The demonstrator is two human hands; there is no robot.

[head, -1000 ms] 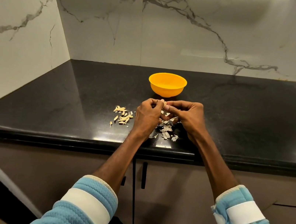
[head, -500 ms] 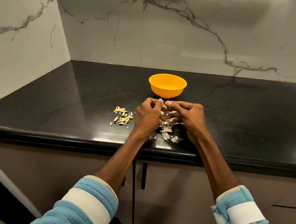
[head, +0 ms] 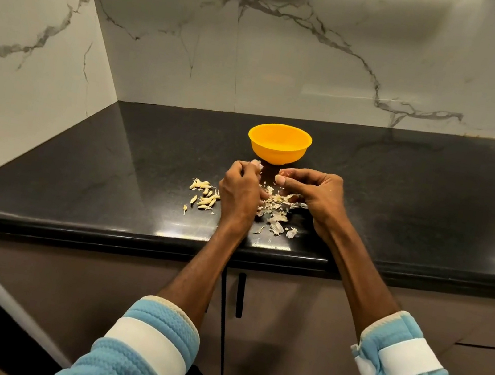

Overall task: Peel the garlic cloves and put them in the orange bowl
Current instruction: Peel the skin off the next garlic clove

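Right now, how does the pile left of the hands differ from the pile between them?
The left pile is yellowish, made of compact elongated pieces; the middle pile is whiter, flaky, papery scraps. The left pile lies clear of both hands; the middle pile spreads between them. Both rest on the black counter.

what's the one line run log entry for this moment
step: peeling garlic | left hand: pinching clove | right hand: fingers pinched, contents unclear | orange bowl: beyond hands | peels: on counter

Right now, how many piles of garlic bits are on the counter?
2. A pile of garlic cloves lies left of the left hand. A pile of papery peels lies between the left hand and the right hand. The hands may hide more.
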